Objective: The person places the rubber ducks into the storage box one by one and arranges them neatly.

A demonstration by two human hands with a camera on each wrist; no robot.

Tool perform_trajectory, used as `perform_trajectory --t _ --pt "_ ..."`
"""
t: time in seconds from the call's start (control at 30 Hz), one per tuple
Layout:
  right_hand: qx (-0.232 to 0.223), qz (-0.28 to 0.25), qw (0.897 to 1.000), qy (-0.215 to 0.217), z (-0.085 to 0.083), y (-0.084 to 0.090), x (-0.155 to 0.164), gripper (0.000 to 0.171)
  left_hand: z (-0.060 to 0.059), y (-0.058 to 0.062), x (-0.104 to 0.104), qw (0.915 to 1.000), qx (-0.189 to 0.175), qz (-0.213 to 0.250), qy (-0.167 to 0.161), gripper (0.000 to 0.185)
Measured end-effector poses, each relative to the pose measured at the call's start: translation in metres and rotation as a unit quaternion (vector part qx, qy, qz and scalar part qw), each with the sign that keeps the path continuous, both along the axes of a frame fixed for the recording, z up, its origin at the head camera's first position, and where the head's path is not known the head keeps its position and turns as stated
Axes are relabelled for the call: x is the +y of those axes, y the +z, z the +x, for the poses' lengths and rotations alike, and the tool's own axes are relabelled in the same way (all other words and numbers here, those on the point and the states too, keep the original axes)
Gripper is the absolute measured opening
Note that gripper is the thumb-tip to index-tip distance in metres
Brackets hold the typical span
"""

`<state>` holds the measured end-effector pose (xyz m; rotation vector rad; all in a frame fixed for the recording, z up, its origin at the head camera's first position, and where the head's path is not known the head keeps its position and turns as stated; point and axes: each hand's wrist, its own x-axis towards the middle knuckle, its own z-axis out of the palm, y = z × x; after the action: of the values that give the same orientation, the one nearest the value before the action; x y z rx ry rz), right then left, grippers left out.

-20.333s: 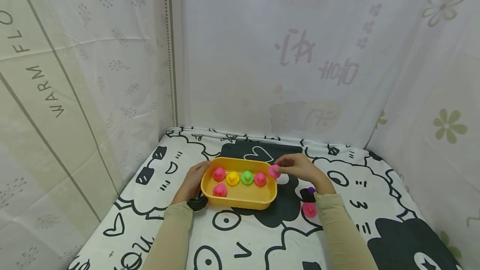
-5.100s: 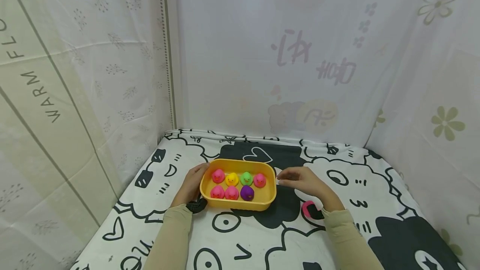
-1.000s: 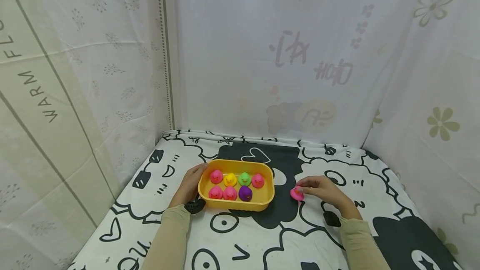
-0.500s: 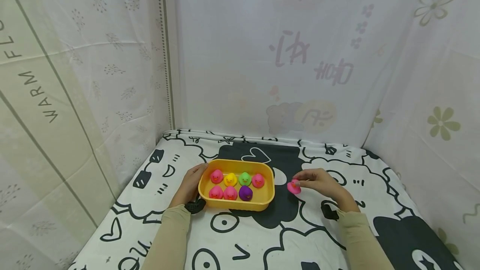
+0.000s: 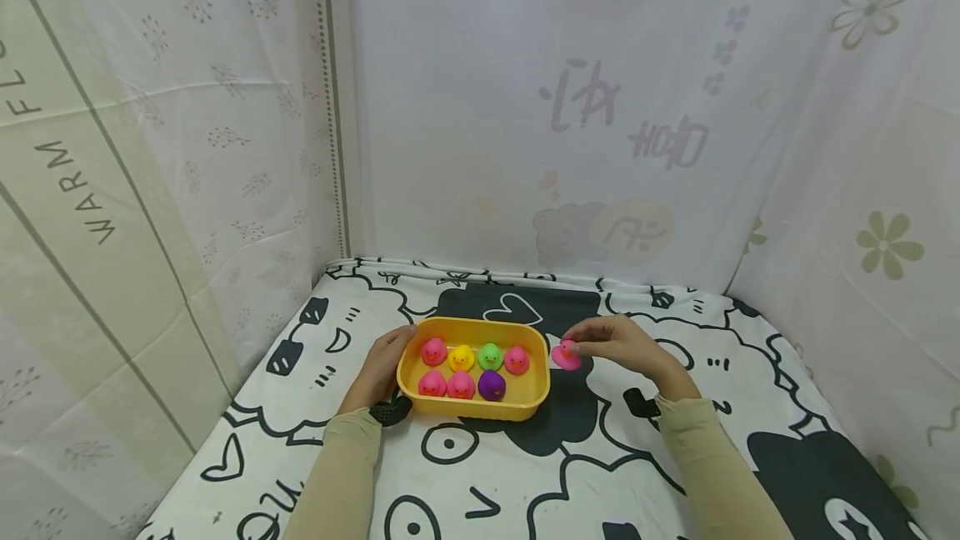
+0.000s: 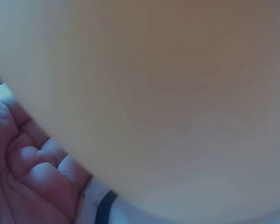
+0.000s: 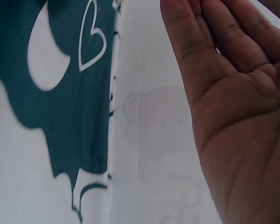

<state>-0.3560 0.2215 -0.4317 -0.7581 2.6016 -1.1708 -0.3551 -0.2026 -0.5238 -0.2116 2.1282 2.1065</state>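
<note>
My left hand (image 5: 381,365) grips the left end of a yellow plastic tray (image 5: 480,412); in the left wrist view the blurred tray wall (image 6: 177,102) hides much, beside my palm (image 6: 37,186). Two rows of rubber ducks sit in the tray: a yellow duck (image 5: 461,357), a green duck (image 5: 491,356), a purple duck (image 5: 491,386) and several pink ducks (image 5: 433,351). Just outside the right rim, my right hand (image 5: 618,344) pinches another pink duck (image 5: 566,357) between thumb and fingers. That duck is out of sight in the right wrist view, where the palm (image 7: 242,107) shows.
Under the tray lies a white cloth (image 5: 450,482) with black cartoon drawings. Pale printed curtains (image 5: 480,107) hang behind it and on both sides. Dark wrist cameras sit at the left wrist (image 5: 392,412) and the right wrist (image 5: 639,403).
My right hand has carried the pink duck left and away from me, up to the tray's right rim. Five seconds ago it held nothing. Earlier, fewer ducks sat in the tray. The left hand stayed.
</note>
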Motion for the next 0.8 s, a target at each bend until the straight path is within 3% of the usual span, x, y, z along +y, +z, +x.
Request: perform_trajectory --t 0.27,0.8 --pt "-0.015 -0.002 0.998 0.069 -0.005 0.01 -0.027 0.028 0.0 0.0 0.0 0.9999 0.005 0.007 -0.005 0.055" --pt "-0.043 0.039 0.99 0.13 -0.012 0.0 -0.068 0.027 0.0 0.0 -0.001 0.9999 0.009 0.0 -0.008 0.061"
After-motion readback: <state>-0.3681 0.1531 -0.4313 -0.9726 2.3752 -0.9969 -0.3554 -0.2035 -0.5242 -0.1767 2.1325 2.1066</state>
